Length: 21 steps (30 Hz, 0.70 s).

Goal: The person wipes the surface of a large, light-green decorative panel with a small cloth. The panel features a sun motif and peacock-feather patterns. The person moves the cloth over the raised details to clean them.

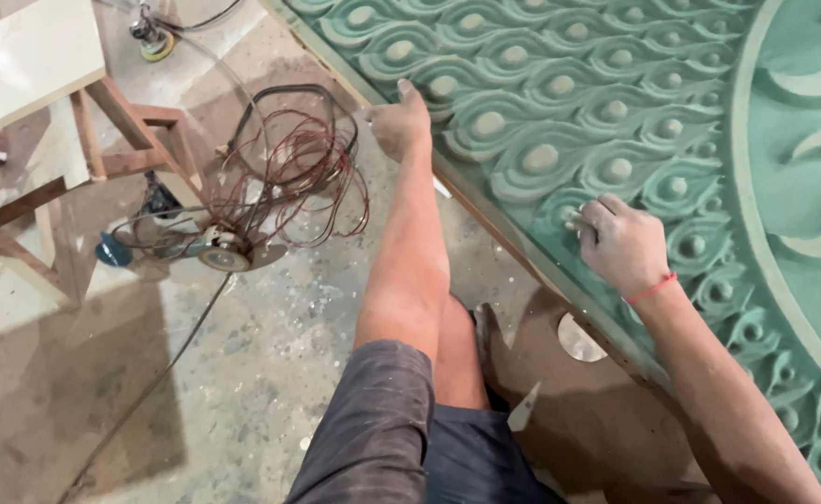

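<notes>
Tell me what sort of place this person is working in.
Probably a carving or decorative-panel workshop. A large green panel carved with raised feather-like scales lies on a dusty concrete floor, beside a power tool tangled in reddish wire and a rough wooden trestle.

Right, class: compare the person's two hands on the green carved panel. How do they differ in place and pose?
The left hand reaches far out to the carved panel's near edge, arm straight; the right hand sits closer in, on the raised feather pattern. The left hand rests with its thumb raised; the right hand is curled, pinching something small and pale against the relief. Only the right wrist wears a red thread. Both touch the panel and look dusty.
</notes>
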### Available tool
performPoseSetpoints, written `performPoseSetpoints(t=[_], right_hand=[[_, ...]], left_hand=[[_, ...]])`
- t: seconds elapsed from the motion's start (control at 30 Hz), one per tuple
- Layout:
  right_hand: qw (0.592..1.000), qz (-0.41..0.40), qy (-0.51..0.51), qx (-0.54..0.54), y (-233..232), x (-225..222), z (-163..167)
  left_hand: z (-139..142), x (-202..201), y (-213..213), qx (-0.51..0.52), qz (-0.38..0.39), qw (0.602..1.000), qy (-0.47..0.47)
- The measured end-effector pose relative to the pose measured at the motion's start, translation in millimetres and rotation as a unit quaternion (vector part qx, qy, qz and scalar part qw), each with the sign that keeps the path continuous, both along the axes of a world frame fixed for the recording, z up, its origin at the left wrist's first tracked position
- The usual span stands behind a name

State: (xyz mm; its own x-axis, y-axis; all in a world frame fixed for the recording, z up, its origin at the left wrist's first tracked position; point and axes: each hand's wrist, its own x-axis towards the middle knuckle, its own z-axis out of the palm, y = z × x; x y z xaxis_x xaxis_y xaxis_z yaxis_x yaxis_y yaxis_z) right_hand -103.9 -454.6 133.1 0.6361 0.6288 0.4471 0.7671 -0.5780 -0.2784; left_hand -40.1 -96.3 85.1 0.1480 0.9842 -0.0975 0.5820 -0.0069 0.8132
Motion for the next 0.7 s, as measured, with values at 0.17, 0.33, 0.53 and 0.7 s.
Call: performPoseSetpoints(t=[0.17, 0.33, 0.53, 0.7], right_hand=[[0.998, 0.028, -0.002, 0.063, 10.5, 0.0, 1.8], [1.0, -0.012, 0.006, 0.023, 26.9, -4.6, 2.8], [0.998, -0.055, 0.03, 0.011, 15.9, -7.1, -0.4], [0.998, -0.053, 0.018, 0.022, 18.1, -12.8, -3.8]], left_hand=[[1.1, -0.7, -1.9, 0.004, -0.003, 1.0, 0.016], [0.1, 0.4, -2.3, 0.005, -0.007, 1.0, 0.026], [-8.8, 5.5, 4.1, 0.017, 0.003, 1.0, 0.025], [-12.2, 4.8, 3.8, 0.015, -0.009, 0.999, 0.03]])
